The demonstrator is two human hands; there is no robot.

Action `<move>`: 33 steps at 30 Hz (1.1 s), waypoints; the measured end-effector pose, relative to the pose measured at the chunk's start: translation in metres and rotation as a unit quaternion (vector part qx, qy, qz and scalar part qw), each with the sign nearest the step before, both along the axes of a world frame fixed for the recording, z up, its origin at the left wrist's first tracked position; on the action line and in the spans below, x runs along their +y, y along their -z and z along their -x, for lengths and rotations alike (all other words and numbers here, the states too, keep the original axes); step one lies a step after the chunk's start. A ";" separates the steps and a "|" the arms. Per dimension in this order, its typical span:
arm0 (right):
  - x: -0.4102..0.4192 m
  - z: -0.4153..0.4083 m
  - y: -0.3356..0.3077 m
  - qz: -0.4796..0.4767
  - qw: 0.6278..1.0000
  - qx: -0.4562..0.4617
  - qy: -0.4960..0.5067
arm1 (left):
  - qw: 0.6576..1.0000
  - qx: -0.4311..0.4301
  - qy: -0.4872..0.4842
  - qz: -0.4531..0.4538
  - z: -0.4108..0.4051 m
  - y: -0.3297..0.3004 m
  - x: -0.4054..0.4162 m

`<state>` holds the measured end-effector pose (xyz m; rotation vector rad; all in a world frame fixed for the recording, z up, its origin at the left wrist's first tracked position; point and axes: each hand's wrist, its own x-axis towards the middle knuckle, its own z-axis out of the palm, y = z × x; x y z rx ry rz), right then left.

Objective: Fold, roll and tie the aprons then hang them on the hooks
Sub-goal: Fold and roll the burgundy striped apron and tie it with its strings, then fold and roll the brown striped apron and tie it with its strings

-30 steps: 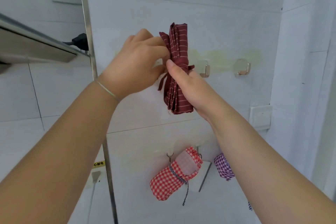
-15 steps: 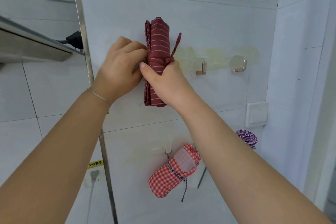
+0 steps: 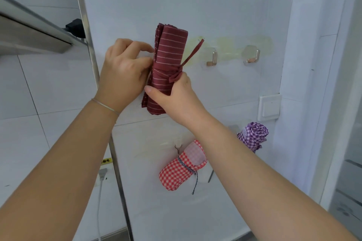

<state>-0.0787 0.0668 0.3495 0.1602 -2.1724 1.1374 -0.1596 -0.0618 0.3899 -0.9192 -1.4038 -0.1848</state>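
White tiled wall with a steel upright, two metal hooks and a switch. Lower down, a red gingham roll and a purple gingham roll hang. The maroon striped apron roll stands upright against the wall, further left than a second ago; left hand pinches its edge, right hand grips its lower half.

Both forearms bare, no sleeves in view. Left hand: thin silver bangle at the wrist. Right hand: no jewellery visible; thumbnail short, unpainted.
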 end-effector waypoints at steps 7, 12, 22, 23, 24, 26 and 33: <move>0.003 -0.002 0.026 0.027 0.999 -0.032 -0.029 | 0.991 -0.089 0.029 -0.098 -0.034 0.023 0.008; 0.012 -0.011 0.032 0.009 1.000 -0.023 -0.014 | 0.992 -0.061 0.104 -0.047 -0.062 0.048 0.033; 0.064 -0.062 0.111 0.084 0.995 -0.047 0.007 | 0.913 -0.355 0.200 0.027 -0.096 0.146 0.081; 0.070 -0.066 0.130 0.102 0.992 -0.074 -0.003 | 0.902 -0.372 0.215 0.036 -0.098 0.165 0.086; 0.076 -0.072 0.155 0.117 0.986 -0.118 0.002 | 0.885 -0.405 0.224 0.053 -0.102 0.193 0.091; 0.091 -0.081 0.216 0.123 0.969 -0.212 0.039 | 0.832 -0.500 0.224 0.085 -0.110 0.254 0.097; 0.126 -0.146 0.435 0.151 0.813 -0.551 0.112 | 0.488 -0.817 -0.022 0.306 -0.136 0.463 0.076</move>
